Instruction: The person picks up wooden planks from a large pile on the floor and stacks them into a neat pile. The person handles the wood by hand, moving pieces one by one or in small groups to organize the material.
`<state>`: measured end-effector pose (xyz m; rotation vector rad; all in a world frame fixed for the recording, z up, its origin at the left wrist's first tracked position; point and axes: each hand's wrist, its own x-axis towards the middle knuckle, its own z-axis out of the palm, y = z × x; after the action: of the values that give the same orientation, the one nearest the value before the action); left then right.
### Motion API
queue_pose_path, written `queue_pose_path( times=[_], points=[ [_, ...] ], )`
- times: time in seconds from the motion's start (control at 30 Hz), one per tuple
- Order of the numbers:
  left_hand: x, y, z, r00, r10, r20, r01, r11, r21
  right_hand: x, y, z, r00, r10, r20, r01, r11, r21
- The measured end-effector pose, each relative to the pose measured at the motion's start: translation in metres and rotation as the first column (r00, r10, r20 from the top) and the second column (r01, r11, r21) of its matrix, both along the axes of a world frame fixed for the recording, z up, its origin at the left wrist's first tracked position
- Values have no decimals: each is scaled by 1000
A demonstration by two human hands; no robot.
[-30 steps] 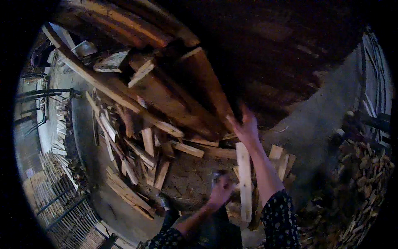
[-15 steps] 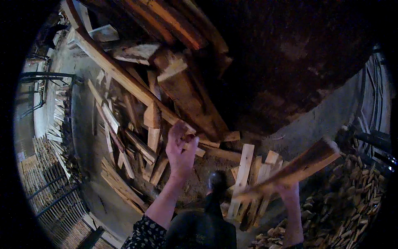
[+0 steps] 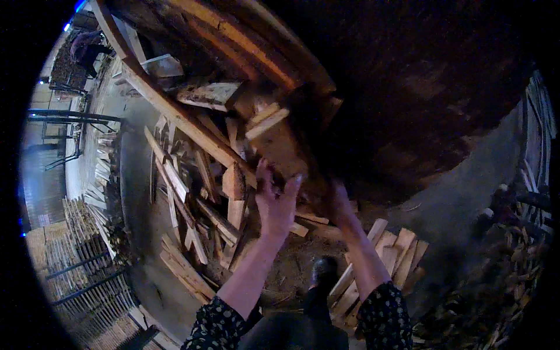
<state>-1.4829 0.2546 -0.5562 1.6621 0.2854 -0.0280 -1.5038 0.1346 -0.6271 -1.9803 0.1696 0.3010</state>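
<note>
My left hand (image 3: 277, 201) reaches forward with thumb and fingers apart, over the near end of a broad brown timber piece (image 3: 280, 149). Whether its fingertips touch the wood, I cannot tell. On the other side of that piece is my right hand (image 3: 342, 204), its fingers lost in shadow and blur. A short pale offcut (image 3: 268, 123) lies across the far part of the timber. Left of my hands, a long board (image 3: 186, 125) runs diagonally over a heap of loose wood, with a square-ended block (image 3: 234, 182) beside it.
Several pale slats (image 3: 399, 251) lie near my right forearm, by my dark shoe (image 3: 324, 271). A large dark mass (image 3: 402, 105) fills the far right. Split wood pieces (image 3: 484, 297) cover the lower right. Stacked sticks (image 3: 87, 245) and a bent-over person (image 3: 87, 49) are at left.
My right hand has swung from the right to the middle and no longer holds the long wood piece it had. My left hand has moved slightly forward and right, its fingers wider apart.
</note>
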Motion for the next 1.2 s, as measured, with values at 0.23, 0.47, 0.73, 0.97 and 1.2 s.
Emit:
queue_pose_path(
  times=[0.23,0.47,0.73,0.97,1.2],
  points=[
    [-38,-12,-2,998,-62,-7,62,998,19,-27,6,26,982,-120,148,135,986,-97],
    [-75,-7,24,935,-341,-100,269,864,-425,-60,-38,59,984,100,144,-125,976,177],
    [-48,-23,86,777,-131,-616,-341,734,-587,-135,-68,109,890,90,-446,241,738,630],
    [-172,-57,2,535,-341,-773,-359,737,-573,-335,-64,88,435,-164,-886,873,320,369],
    [-253,-84,-39,383,-353,-854,-345,803,-486,-405,-92,84,278,-540,-795,834,546,-79]
  ],
)
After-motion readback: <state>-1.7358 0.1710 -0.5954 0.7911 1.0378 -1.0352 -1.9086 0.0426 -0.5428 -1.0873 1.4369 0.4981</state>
